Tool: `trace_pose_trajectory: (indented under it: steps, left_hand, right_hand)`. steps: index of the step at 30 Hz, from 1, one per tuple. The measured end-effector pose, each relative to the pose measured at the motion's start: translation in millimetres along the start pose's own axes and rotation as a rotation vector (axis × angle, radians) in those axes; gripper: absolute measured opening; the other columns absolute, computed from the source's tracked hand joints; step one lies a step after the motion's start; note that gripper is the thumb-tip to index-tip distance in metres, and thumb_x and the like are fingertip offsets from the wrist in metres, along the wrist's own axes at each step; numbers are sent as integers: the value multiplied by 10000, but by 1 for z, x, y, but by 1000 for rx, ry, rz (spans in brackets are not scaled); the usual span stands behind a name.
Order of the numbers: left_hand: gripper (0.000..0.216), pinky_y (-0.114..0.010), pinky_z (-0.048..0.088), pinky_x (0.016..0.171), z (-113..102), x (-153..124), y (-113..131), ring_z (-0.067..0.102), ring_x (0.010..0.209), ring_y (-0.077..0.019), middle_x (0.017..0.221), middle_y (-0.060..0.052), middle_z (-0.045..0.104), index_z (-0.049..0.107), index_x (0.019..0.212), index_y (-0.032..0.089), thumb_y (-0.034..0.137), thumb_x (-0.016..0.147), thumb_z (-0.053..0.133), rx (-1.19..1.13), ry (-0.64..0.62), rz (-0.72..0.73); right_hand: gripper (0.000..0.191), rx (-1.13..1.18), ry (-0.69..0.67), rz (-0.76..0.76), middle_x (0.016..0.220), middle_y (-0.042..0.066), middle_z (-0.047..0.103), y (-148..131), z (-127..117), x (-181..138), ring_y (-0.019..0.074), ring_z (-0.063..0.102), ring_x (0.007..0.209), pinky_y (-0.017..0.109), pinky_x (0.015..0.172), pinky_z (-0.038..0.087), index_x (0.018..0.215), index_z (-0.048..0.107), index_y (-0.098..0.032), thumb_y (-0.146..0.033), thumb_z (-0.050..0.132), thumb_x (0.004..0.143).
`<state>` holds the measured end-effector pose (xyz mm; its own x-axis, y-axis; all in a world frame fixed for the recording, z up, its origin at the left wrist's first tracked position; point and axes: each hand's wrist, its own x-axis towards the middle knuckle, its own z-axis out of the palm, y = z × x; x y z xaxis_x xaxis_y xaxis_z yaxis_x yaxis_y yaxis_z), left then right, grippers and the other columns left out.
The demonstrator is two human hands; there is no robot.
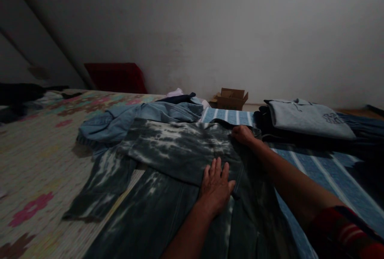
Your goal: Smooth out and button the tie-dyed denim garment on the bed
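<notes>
A dark green tie-dyed jacket (168, 143) with white streaks lies spread in front of me. One of its sleeves (102, 183) angles down to the left. My left hand (214, 185) rests flat on the cloth near the middle, fingers stretched out. Farther back, my right hand (242, 135) has its fingers closed on the jacket's upper edge, beside the dark collar. Light blue denim clothing (120, 121) lies crumpled just behind the jacket's left part.
A folded grey garment (309, 117) tops a dark pile at the right, on a blue striped cloth (318, 171). Floral bedding (60, 147) covers the left. An open cardboard box (230, 99) and a red object (117, 77) stand by the wall. Dark clothes (18, 95) lie far left.
</notes>
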<state>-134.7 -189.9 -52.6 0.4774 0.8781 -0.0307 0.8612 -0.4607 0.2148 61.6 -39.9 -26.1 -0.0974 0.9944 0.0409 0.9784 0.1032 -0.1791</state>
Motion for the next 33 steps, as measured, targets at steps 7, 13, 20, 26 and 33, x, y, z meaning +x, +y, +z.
trace_pose_trajectory:
  steps: [7, 13, 20, 26, 33]
  left_hand:
    - [642, -538, 168, 1137, 6, 0, 1, 122, 1441, -316, 1549, -154, 224, 332, 1459, 127, 507, 942, 324, 41, 21, -80]
    - [703, -522, 139, 1148, 1, 0, 3, 79, 1444, -315, 1550, -198, 156, 321, 1451, 42, 516, 932, 306, 78, -29, -136]
    - [647, -545, 141, 1134, -6, 1, 4, 82, 1442, -318, 1547, -196, 150, 315, 1455, 48, 427, 932, 287, 128, -57, -184]
    - [690, -527, 143, 1138, -27, -7, -10, 66, 1445, -294, 1553, -183, 137, 291, 1463, 50, 418, 884, 360, 66, -192, -104]
    - [478, -344, 294, 1119, -51, 20, -21, 414, 1333, -200, 1416, -155, 477, 523, 1322, 94, 252, 884, 417, -140, -21, 18]
  right_hand:
    - [246, -84, 122, 44, 978, 138, 677, -16, 2, -14, 228, 601, 925, 287, 726, 366, 961, 680, -120, -245, 471, 926]
    - [302, -102, 291, 24, 1009, 121, 628, -45, -15, -70, 205, 533, 962, 307, 820, 334, 990, 623, -119, -192, 331, 973]
    - [153, -20, 247, -101, 958, 60, 655, -74, 33, -155, 196, 567, 936, 298, 874, 368, 884, 645, -187, -180, 493, 895]
    - [211, 110, 315, -57, 1172, 107, 629, -74, 54, -158, 241, 524, 1160, 386, 1006, 340, 1038, 629, -171, -299, 548, 892]
    - [302, 138, 330, -48, 1171, 141, 614, -81, 46, -163, 290, 506, 1161, 422, 1010, 340, 1032, 635, -143, -353, 642, 816]
